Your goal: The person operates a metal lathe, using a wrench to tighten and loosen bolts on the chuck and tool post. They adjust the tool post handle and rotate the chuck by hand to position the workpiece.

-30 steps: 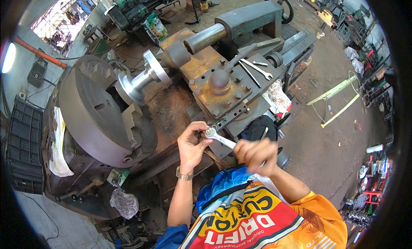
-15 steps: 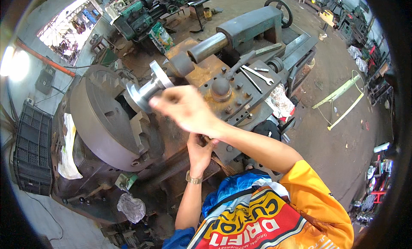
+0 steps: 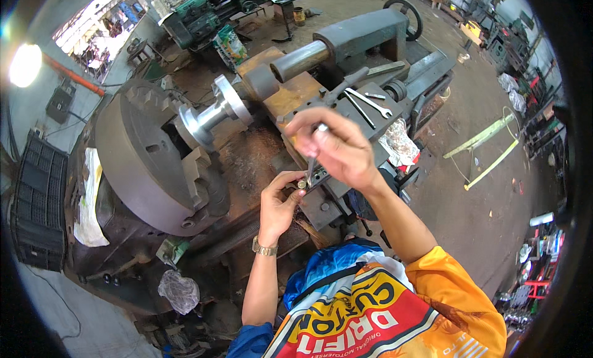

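Holding wrench [image 3: 311,164] in right hand [image 3: 333,147] over the lathe [image 3: 247,172]; left hand [image 3: 280,206] narrow around bolt head [image 3: 301,185], can't tell if pinching it.

On my feed, a bright lamp [image 3: 26,66] glares against the pale wall [image 3: 34,108], left of a barred window [image 3: 99,33]; an orange pipe [image 3: 75,77] slants below. Brown, stained floor [image 3: 457,222] spreads right toward cluttered equipment [image 3: 537,271].
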Available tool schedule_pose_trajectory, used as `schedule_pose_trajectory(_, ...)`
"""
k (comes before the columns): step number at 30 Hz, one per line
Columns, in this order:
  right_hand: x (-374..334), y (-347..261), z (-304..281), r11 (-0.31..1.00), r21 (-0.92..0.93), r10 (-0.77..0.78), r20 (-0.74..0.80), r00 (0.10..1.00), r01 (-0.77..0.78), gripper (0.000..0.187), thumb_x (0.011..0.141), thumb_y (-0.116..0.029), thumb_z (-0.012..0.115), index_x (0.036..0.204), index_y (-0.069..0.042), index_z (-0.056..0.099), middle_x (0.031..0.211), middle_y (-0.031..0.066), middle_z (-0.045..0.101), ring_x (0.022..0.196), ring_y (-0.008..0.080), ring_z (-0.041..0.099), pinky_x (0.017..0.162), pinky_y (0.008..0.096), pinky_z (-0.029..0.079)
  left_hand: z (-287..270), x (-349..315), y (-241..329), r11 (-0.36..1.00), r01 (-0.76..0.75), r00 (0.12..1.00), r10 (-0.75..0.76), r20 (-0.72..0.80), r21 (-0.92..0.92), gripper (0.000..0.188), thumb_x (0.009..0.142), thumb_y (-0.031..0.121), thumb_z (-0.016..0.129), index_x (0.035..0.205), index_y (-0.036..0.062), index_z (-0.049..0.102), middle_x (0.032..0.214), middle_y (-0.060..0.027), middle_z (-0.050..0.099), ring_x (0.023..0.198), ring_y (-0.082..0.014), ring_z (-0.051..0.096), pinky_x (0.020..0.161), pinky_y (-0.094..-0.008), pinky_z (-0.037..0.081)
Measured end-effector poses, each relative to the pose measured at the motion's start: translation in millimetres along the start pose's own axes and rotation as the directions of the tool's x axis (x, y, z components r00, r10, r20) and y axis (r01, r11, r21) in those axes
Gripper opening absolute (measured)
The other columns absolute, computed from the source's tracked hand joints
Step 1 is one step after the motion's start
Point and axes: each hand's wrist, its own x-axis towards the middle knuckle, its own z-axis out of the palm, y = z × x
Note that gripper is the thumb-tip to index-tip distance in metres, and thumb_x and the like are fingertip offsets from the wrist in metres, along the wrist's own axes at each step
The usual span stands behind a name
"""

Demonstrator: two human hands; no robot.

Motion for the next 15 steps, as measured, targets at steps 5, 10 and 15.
schedule_pose_trajectory(5,-11,-31,-29,0.956,0.075,-0.225,-0.427,0.876,0.282,0.034,0.105,-0.026,0.051,0.121,0.003,0.055,0.080,0.0003,0.044,0.074,0.0108,0.043,0.070,0.0280,0.040,6,6,12,0.933,-0.188,0.980,0.197,0.000,0.307,0.022,0.084,-0.007,0.067,0.104,0.0009,0.071,0.101,-0.0064,0.065,0.086,-0.0151,0.061,0.075,-0.0273,0.049)
schedule_pose_trajectory(10,-50,-40,-31,0.993,0.002,-0.095,-0.613,0.784,0.122,0.035,0.106,-0.030,0.049,0.121,0.002,0.051,0.082,0.0001,0.043,0.070,0.0102,0.042,0.058,0.0252,0.038,9,9,1,0.866,-0.243,0.965,0.261,0.020,0.436,0.008,0.091,0.001,0.067,0.095,-0.0008,0.061,0.100,-0.0058,0.056,0.088,-0.0137,0.055,0.081,-0.0259,0.046)
schedule_pose_trajectory(15,-83,-13,-29,0.918,0.278,0.043,-0.779,0.626,0.284,0.032,0.105,-0.029,0.052,0.117,0.000,0.056,0.085,0.0017,0.045,0.078,0.0128,0.043,0.069,0.0288,0.039,7,6,1,0.919,-0.234,0.972,0.231,0.046,0.318,0.019,0.091,0.007,0.070,0.106,-0.0003,0.058,0.105,-0.0058,0.054,0.097,-0.0149,0.055,0.089,-0.0273,0.045)
